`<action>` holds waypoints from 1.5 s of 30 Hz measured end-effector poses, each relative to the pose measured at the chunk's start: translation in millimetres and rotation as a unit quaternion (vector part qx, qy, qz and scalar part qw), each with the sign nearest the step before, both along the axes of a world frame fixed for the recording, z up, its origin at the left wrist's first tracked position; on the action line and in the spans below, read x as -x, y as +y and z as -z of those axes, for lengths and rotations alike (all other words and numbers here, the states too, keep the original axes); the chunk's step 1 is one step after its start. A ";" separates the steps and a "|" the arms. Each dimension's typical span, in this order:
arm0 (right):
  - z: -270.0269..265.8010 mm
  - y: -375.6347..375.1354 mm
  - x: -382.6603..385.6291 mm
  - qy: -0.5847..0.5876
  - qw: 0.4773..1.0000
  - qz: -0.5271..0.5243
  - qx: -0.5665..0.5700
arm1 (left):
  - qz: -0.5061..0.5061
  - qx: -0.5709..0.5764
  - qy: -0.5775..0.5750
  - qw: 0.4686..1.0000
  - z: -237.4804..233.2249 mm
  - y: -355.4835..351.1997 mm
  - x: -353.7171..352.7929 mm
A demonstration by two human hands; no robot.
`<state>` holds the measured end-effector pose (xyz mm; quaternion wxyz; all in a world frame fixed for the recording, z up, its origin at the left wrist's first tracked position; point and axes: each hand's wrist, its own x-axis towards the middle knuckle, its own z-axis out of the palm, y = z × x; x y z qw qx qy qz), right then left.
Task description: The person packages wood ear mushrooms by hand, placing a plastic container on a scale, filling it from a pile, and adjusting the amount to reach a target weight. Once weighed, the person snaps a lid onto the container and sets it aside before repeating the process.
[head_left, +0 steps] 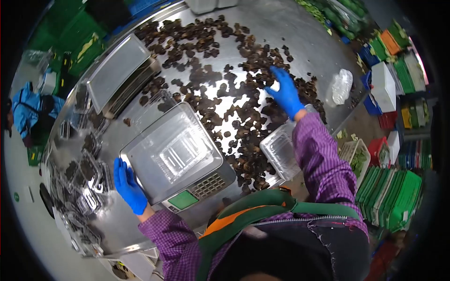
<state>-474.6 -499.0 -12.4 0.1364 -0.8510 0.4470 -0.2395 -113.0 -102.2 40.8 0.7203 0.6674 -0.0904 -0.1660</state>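
My left hand [127, 186], in a blue glove, rests against the left side of a weighing scale [201, 150] with its fingers stretched out. On the scale's pan lies a clear plastic tray [185, 152] with nothing visible in it. My right hand [287, 93], also blue-gloved, is over the far right part of the spread of dark brown mushroom-like pieces [239, 117]. Its thumb and fingers are apart, and a small pale patch shows between them. Clear plastic trays [281, 147] sit beside my right forearm, near the table's front edge.
A second scale [119, 70] stands at the far left. Several clear packs with dark contents [84, 173] crowd the table's left end. A crumpled clear bag [342, 86] lies at right. Green crates [389, 199] are stacked beyond the table; another person [35, 107] is at far left.
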 end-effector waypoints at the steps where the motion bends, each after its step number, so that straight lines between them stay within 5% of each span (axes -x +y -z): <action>1: 19.9 -28.0 22.2 0.022 0.995 0.091 -0.031 | 0.009 0.003 -0.001 1.000 0.5 1.3 4.5; 6: 76.6 -111.5 93.1 0.061 0.930 0.307 -0.194 | 0.011 -0.040 0.004 0.999 -6.7 -1.9 27.1; 8: 86.8 -118.6 79.1 0.033 0.921 0.302 -0.245 | 0.014 -0.042 0.008 0.999 -3.5 -3.3 31.1; 11: 87.2 -95.8 21.9 -0.169 0.949 0.099 -0.245 | 0.002 -0.065 0.005 0.998 -8.1 -13.0 38.8; 16: 60.3 -110.2 -22.2 -0.119 0.974 0.046 -0.188 | 0.041 -0.061 -0.007 0.997 -53.7 -61.9 93.4; 18: 74.9 -143.3 -26.9 -0.054 0.992 0.086 -0.071 | 0.110 -0.116 0.004 0.987 -61.2 -89.1 124.5; 20: 88.9 -162.8 -35.8 -0.010 0.988 0.116 -0.099 | 0.250 -0.134 0.060 0.957 -59.9 -123.3 152.7; 22: 100.0 -156.9 -53.6 0.006 0.990 -0.007 -0.143 | 0.382 -0.118 0.089 0.912 -33.9 -156.7 173.6; 25: 73.4 -92.4 -67.0 0.049 0.978 -0.105 -0.172 | 0.408 -0.119 0.013 0.905 30.6 -213.1 206.3; 28: 74.2 -38.9 -64.0 0.046 0.982 -0.125 -0.134 | 0.346 -0.274 -0.139 0.887 112.4 -254.1 213.8; 31: 68.7 -5.7 -60.9 0.019 0.953 -0.179 -0.245 | 0.289 -0.250 -0.163 0.910 131.8 -269.6 224.9; 33: 66.4 16.6 -60.8 -0.019 0.935 -0.174 -0.309 | 0.314 -0.086 -0.042 0.945 150.9 -277.6 225.7; 34: 67.6 14.1 -61.8 -0.015 0.933 -0.183 -0.309 | 0.340 -0.033 0.030 0.939 129.5 -280.6 225.0; 36: 79.9 12.5 -68.2 -0.104 0.833 -0.184 -0.511 | 0.319 -0.040 0.087 0.943 99.9 -271.9 229.3; 39: 66.9 25.3 -75.4 -0.198 0.826 -0.187 -0.494 | 0.302 -0.046 0.046 0.951 58.3 -255.5 220.6; 40: 13.8 34.7 -78.0 -0.217 0.811 -0.187 -0.511 | 0.308 -0.029 0.063 0.949 42.1 -248.7 214.6; 41: -5.2 41.1 -84.0 -0.222 0.808 -0.194 -0.510 | 0.261 -0.122 -0.045 0.957 36.6 -238.8 213.9; 42: -20.2 47.9 -89.9 -0.227 0.807 -0.200 -0.507 | 0.251 -0.121 -0.099 0.955 22.0 -229.1 208.0; 44: -48.3 67.6 -103.4 -0.239 0.801 -0.223 -0.501 | 0.247 -0.004 -0.012 0.969 7.5 -209.9 193.1; 45: -60.6 80.0 -110.3 -0.251 0.788 -0.241 -0.508 | 0.242 -0.033 -0.102 0.964 -7.8 -192.7 187.1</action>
